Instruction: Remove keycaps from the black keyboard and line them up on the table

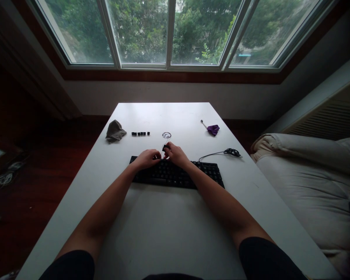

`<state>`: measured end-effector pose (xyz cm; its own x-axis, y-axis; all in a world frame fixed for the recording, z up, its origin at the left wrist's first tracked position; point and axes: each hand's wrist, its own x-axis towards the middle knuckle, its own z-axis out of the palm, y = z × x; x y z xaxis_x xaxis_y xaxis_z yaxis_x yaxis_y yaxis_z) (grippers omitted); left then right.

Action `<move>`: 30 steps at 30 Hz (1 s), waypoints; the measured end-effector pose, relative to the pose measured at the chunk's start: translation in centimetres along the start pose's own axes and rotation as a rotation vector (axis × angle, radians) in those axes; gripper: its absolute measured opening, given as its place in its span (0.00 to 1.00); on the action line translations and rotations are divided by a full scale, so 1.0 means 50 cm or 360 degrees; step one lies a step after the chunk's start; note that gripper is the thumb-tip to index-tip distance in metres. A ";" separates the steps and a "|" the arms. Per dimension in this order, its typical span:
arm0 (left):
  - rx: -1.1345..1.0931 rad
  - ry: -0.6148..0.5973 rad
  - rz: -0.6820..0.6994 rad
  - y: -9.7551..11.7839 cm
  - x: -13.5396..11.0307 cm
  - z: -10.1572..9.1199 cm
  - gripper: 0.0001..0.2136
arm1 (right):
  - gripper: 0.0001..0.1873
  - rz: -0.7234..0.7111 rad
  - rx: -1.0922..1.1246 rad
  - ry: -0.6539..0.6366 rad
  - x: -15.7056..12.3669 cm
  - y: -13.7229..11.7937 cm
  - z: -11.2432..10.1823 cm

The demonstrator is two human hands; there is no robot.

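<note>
A black keyboard [169, 175] lies across the white table, with both my hands over its far edge. My right hand [176, 154] grips a wire keycap puller [165, 148] by its black handle, and its thin wires show above and below the fingers. My left hand [148, 158] is just left of it, low over the keys with its fingers curled together. Whatever those fingertips may hold is too small to make out. Beyond my left hand, several black keycaps [140, 133] stand in a short row.
A grey cloth [115, 131] lies at the table's left edge. A small round object with a dark rim [166, 135] is past my hands. On the right are a purple cloth [213, 130], a thin brush [203, 124] and the keyboard's coiled cable [232, 152]. A sofa [306, 175] stands beside the table [169, 225].
</note>
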<state>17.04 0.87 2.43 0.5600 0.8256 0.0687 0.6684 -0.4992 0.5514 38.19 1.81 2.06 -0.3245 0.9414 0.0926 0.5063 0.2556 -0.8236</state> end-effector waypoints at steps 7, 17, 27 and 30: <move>-0.0006 0.0011 0.0019 -0.004 -0.002 0.004 0.08 | 0.03 0.0055 -0.0049 -0.0014 -0.001 -0.006 0.002; -0.0081 -0.0025 0.0044 -0.017 -0.001 0.003 0.07 | 0.06 -0.0366 -0.0476 -0.0185 -0.026 -0.040 -0.023; -0.0065 -0.0039 0.0044 -0.015 -0.001 0.001 0.08 | 0.07 -0.0195 -0.0640 -0.0115 -0.027 -0.047 -0.008; -0.0038 -0.0027 0.0058 -0.015 -0.001 0.002 0.07 | 0.08 -0.0247 -0.0786 -0.0121 -0.034 -0.056 -0.002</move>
<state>16.58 1.18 1.94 0.5922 0.8023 0.0748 0.6356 -0.5222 0.5687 37.40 -0.47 4.29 -0.4735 0.8701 0.1366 0.7580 0.4816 -0.4398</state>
